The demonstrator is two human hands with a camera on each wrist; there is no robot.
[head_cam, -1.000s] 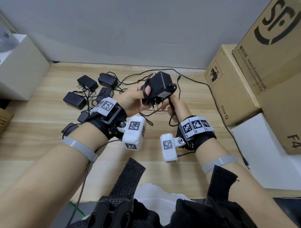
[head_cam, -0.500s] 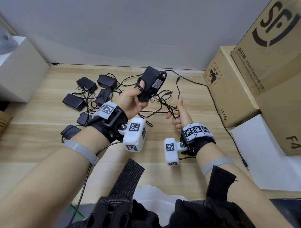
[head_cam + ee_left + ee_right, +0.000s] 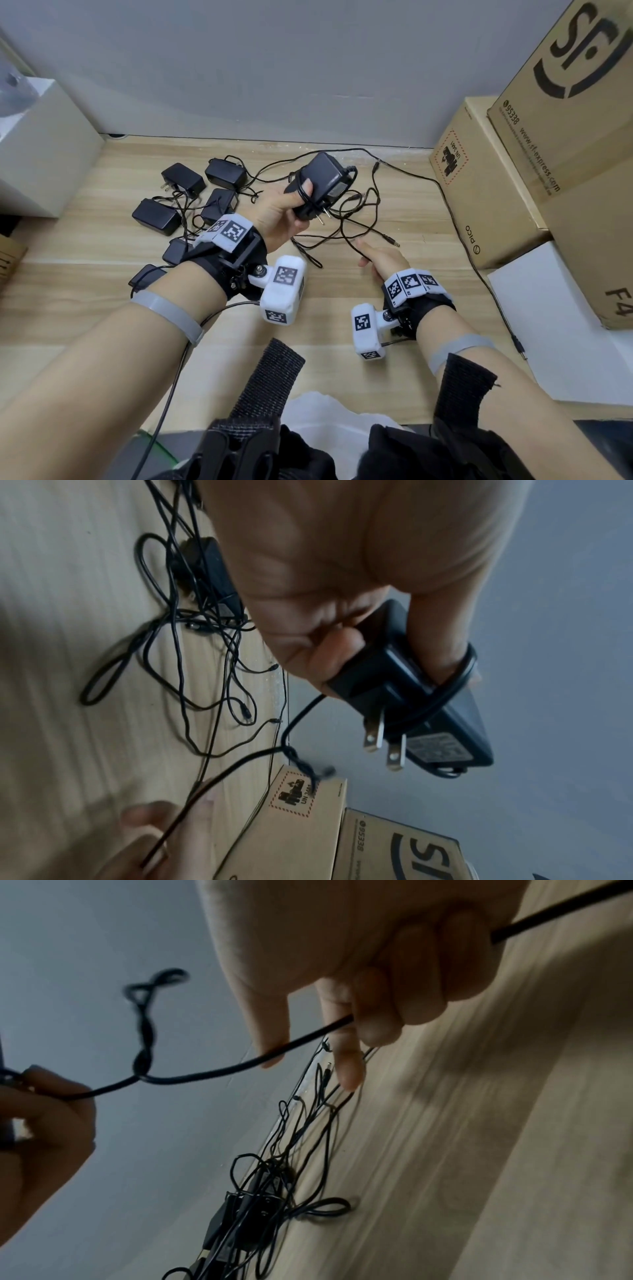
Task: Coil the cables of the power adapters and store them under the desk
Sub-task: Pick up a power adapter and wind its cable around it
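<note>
My left hand [image 3: 284, 212] grips a black power adapter [image 3: 320, 183] above the wooden floor, prongs pointing down and right; a turn of its cable is looped round the body and my thumb [image 3: 441, 653]. The adapter [image 3: 421, 704] shows its label and two prongs in the left wrist view. Its black cable [image 3: 346, 236] runs down to my right hand [image 3: 380, 257], which holds it between curled fingers [image 3: 394, 1007], low near the floor. The cable [image 3: 212, 1072] has a twisted kink midway between the hands. Several more black adapters [image 3: 185, 205] lie tangled at the left.
Cardboard boxes [image 3: 486, 192] stand stacked along the right, with a white board [image 3: 555, 325] in front of them. A white box [image 3: 41, 150] stands at the left by the grey wall. A long loose cable [image 3: 479, 263] runs along the boxes' foot. Loose plug ends [image 3: 390, 240] lie between my hands.
My left hand has turned the adapter and kept it raised near the wall. My right hand has dropped down and toward me, drawing the cable out longer.
</note>
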